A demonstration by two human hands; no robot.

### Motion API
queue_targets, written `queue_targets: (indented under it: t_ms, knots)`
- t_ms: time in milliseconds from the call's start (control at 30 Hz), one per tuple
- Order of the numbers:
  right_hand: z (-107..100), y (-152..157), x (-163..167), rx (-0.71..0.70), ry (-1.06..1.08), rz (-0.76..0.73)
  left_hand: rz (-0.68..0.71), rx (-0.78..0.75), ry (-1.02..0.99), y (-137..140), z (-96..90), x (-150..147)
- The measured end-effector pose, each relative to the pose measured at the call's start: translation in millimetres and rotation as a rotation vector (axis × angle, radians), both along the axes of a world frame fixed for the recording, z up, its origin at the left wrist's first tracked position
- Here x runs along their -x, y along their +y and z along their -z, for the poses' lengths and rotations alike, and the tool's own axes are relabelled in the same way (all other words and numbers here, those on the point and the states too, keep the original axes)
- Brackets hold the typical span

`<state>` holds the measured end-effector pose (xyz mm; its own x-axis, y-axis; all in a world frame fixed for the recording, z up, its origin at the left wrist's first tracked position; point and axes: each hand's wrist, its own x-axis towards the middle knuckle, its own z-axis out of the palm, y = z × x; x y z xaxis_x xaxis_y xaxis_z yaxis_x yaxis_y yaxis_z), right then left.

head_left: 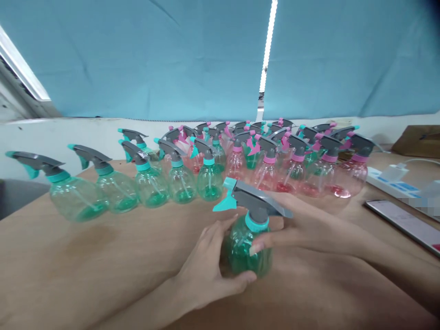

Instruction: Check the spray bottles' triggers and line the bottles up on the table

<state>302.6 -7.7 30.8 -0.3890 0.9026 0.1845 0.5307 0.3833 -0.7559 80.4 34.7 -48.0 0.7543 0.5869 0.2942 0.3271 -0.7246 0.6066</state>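
Note:
A green see-through spray bottle (249,250) with a grey and turquoise trigger head stands between my hands at the near middle of the table. My left hand (215,263) wraps its lower left side, thumb across the front. My right hand (292,229) grips it from the right, with the thumb on the front just below the turquoise collar and the other fingers hidden behind. The spray nozzle points left. Just beyond stands a row of green spray bottles (209,183), and to its right are pink spray bottles (266,176).
Several more pink and green bottles crowd the back of the wooden table (137,261). On the right lie a phone (409,224) and a white power strip (395,183) with a plugged-in charger. Behind them is a brown cardboard box (417,141). A blue curtain (154,59) hangs at the back.

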Motion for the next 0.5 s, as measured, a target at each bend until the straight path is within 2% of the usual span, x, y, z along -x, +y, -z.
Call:
queue_targets:
  t_ms: [100,267,367,500]
  knots:
    - [5.5,6.1,6.4,0.059,0.144,-0.077,0.048,0.019,0.024,0.9,-0.6,0.2]
    - [8.3,5.7,26.1,-0.069,0.351,-0.048,0.130,-0.019,0.010,1.5,-5.2,-2.0]
    - [6.8,3.4,34.8,-0.068,0.493,-0.030,0.124,-0.006,0.015,1.4,-5.7,-2.0]
    - [7.0,4.7,36.3,-0.125,0.501,-0.028,0.118,0.028,0.037,1.9,-4.5,-3.1]
